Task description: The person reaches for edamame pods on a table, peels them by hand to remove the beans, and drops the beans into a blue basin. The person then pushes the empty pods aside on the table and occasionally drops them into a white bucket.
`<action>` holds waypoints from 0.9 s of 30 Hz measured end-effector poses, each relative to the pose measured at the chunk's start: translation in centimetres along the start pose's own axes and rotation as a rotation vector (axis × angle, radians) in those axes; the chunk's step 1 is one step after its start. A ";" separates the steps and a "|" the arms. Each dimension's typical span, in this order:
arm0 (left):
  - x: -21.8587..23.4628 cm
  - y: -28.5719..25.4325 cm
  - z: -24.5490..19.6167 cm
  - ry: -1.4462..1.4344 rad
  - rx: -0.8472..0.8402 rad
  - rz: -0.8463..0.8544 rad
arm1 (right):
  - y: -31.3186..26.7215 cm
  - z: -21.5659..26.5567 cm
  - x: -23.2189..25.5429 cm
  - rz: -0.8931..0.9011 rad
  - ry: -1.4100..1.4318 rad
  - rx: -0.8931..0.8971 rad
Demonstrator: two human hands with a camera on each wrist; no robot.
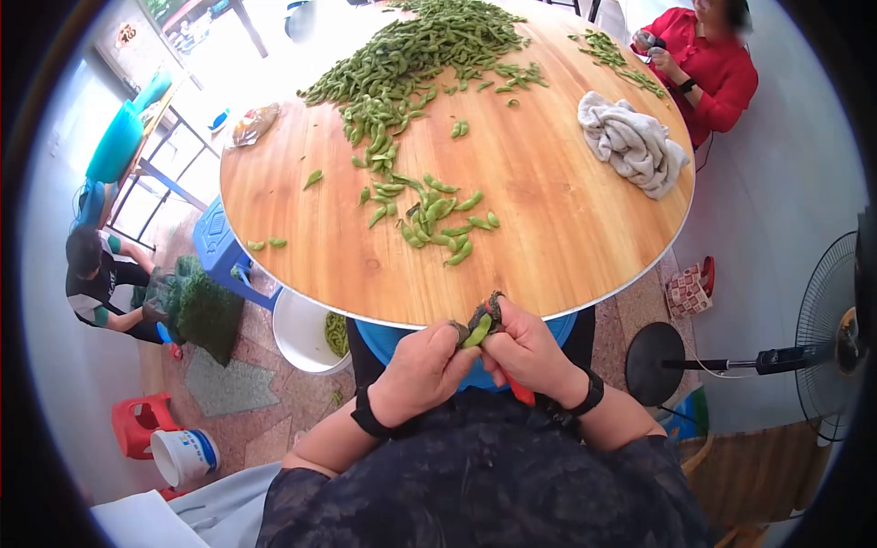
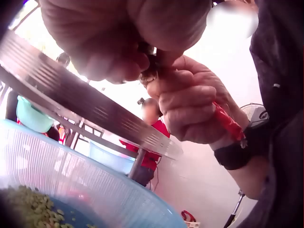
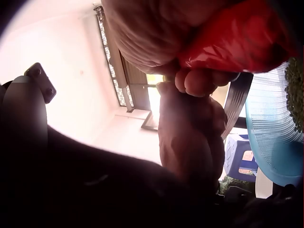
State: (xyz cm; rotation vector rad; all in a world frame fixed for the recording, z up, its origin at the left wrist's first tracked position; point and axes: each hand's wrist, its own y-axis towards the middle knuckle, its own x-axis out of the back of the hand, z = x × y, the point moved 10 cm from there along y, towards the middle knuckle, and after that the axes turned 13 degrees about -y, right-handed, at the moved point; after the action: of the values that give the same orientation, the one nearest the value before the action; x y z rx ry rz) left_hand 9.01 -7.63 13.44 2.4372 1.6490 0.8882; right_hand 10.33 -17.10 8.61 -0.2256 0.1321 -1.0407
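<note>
Just off the near edge of the round wooden table [image 1: 566, 247], my left hand [image 1: 422, 370] pinches a green soybean pod [image 1: 477, 331] between thumb and fingers. My right hand [image 1: 534, 356] meets it at the pod and keeps a red-wrapped handle [image 1: 522, 391] in its curled fingers. Its working end is hidden by the hands. Dark coverings [image 1: 481, 315] wrap the thumb and finger area by the pod. Below both hands is a blue mesh-sided basin [image 2: 118, 190], with loose shelled beans [image 2: 33, 206] at its bottom.
A large heap of pods [image 1: 429, 46] covers the far tabletop, trailing to a small cluster [image 1: 438, 219] nearer me. A crumpled cloth [image 1: 630, 142] lies at right. A white bucket [image 1: 301, 333] stands left, a fan [image 1: 827, 338] right. Two other people are beyond.
</note>
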 end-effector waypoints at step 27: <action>-2.6 -2.0 3.6 -0.423 0.321 0.154 | -0.3 2.4 0.0 -0.020 -0.645 0.321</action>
State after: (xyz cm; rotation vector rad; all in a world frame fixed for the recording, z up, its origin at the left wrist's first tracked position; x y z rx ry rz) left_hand 8.49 -8.18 8.60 2.7343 1.5565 0.0941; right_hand 10.55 -16.97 11.01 -0.2595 -0.6168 -0.9492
